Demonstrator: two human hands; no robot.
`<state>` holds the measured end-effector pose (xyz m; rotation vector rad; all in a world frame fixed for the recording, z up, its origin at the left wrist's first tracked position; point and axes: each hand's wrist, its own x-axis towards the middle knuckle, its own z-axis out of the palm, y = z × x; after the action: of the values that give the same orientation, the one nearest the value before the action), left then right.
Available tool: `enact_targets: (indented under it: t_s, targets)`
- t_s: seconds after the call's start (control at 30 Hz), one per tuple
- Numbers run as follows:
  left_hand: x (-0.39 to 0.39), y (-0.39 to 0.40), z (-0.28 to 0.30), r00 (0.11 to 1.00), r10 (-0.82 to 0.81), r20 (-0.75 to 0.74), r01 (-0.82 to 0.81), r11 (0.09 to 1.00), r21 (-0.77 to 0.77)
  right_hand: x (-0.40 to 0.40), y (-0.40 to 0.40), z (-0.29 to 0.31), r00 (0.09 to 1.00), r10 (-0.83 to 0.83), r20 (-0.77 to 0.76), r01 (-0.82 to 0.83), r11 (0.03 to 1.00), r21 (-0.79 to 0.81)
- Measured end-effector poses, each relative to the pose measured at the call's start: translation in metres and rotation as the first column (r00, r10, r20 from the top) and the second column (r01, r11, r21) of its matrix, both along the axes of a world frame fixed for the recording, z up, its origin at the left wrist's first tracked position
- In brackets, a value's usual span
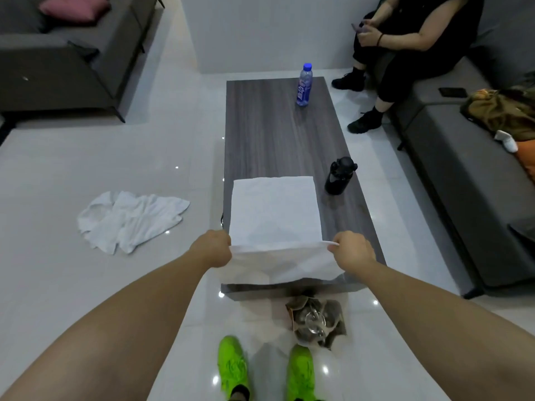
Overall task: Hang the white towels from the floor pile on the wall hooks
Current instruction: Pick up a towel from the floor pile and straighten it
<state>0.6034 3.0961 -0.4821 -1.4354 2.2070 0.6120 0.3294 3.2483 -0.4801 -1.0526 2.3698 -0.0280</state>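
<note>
Hooks aren't in view, so nothing's hung yet. Left hand [212,248] and right hand [351,251] each pinch a corner of one towel [275,209] over the table [278,134]; floor pile [130,219] waits at 9 o'clock.

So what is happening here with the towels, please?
A person stands at the near end of a dark wooden coffee table and holds one white towel spread over it. The left hand and the right hand each grip a near corner. More white towels lie crumpled on the floor to the left. A blue-capped bottle and a black bottle stand on the table. No wall hooks are in view, so nothing is seen hung.
</note>
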Motion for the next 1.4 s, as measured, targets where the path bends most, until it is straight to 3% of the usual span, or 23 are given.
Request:
enact_targets:
  t_s: [0.27,0.5,1.03,1.4]
  targets:
    - [-0.017,0.023,0.005,0.993,0.117,0.001,-0.115,0.978,-0.172,-0.024,0.005,0.002,0.999,0.025,0.039,-0.025,1.0,-0.011]
    - [-0.029,-0.013,0.001,0.984,0.171,-0.051,-0.178,0.953,-0.244,-0.039,-0.03,0.002,0.998,0.025,0.061,-0.019,0.994,-0.104]
    - [-0.085,-0.208,-0.072,0.956,0.234,-0.175,-0.263,0.951,-0.161,-0.083,-0.208,-0.061,0.979,-0.203,0.009,0.203,0.975,-0.092]
    - [-0.121,-0.278,-0.143,0.955,0.234,-0.182,-0.254,0.962,-0.1,-0.126,-0.299,-0.143,0.979,-0.195,-0.055,0.193,0.98,-0.036]
